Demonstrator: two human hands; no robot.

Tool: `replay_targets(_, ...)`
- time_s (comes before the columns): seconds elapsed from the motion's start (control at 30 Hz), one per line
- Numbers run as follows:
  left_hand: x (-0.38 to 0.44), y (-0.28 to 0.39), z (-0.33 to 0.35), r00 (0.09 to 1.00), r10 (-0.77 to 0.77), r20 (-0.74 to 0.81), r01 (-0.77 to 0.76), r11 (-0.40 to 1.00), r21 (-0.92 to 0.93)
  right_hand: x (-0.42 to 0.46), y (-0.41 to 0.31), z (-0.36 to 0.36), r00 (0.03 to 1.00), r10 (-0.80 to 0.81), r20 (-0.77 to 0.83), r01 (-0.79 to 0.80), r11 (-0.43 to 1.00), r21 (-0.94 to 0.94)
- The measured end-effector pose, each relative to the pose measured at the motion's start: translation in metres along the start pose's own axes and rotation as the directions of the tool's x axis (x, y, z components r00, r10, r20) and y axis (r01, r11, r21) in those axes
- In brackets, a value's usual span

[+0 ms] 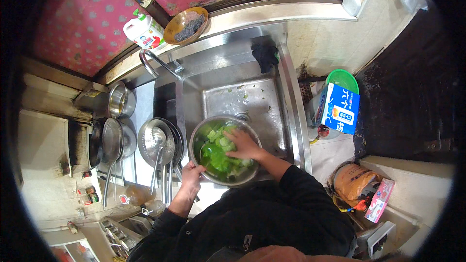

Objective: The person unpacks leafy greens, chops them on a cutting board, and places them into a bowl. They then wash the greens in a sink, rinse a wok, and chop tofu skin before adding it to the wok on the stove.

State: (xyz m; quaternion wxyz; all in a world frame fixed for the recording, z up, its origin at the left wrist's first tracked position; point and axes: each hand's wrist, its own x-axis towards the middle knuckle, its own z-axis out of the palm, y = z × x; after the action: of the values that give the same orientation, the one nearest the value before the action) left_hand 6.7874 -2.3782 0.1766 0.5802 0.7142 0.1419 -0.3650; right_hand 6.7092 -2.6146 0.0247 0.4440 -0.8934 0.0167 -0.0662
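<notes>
A round stainless-steel basin point(226, 182) rests at the near side of the metal sink point(222, 96). Bright green leafy vegetables point(217, 158) and pale green pieces fill much of it, and they look wet. My left hand point(192, 176) grips the basin's rim at the lower left, thumb over the edge. Inside the basin, my right hand point(243, 146) lies on the greens with its fingers spread. Whether those fingers hold any leaf cannot be told. Small green scraps point(245, 96) are scattered over the sink floor behind the basin.
A curved faucet point(147, 62) rises at the sink's back left. Left of the sink are a perforated skimmer point(154, 140), pans and metal bowls point(122, 100). A dark cloth point(265, 56) hangs at the back right. A detergent jug point(145, 31) and a brown bowl point(177, 20) stand on the ledge.
</notes>
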Motion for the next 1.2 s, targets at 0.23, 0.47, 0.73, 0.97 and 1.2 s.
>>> replay_targets(0.23, -0.005, 0.005, 0.004, 0.999, 0.032, 0.006, -0.032, 0.998, 0.05, 0.0, 0.0, 0.0, 0.999, 0.011, 0.031, -0.013, 0.999, 0.045)
replay_targets(0.47, -0.013, 0.017, 0.01, 0.999, 0.023, 0.041, -0.029, 0.99, 0.139, -0.007, -0.002, 0.01, 0.999, 0.021, -0.036, -0.02, 0.999, 0.048)
replay_targets(0.73, -0.031, 0.03, 0.03, 1.0, -0.029, 0.01, 0.028, 0.993, 0.119, -0.014, 0.002, 0.019, 0.998, 0.055, 0.011, -0.056, 0.993, 0.101)
replay_targets(0.97, -0.045, 0.04, 0.042, 0.998, -0.058, 0.018, 0.054, 0.985, 0.162, -0.019, 0.005, 0.018, 0.998, 0.053, 0.031, -0.057, 0.989, 0.135)
replay_targets(1.2, -0.062, 0.058, 0.062, 0.99, -0.129, 0.056, 0.118, 0.978, 0.17, -0.023, 0.006, 0.016, 0.983, 0.117, 0.143, -0.142, 0.973, 0.18)
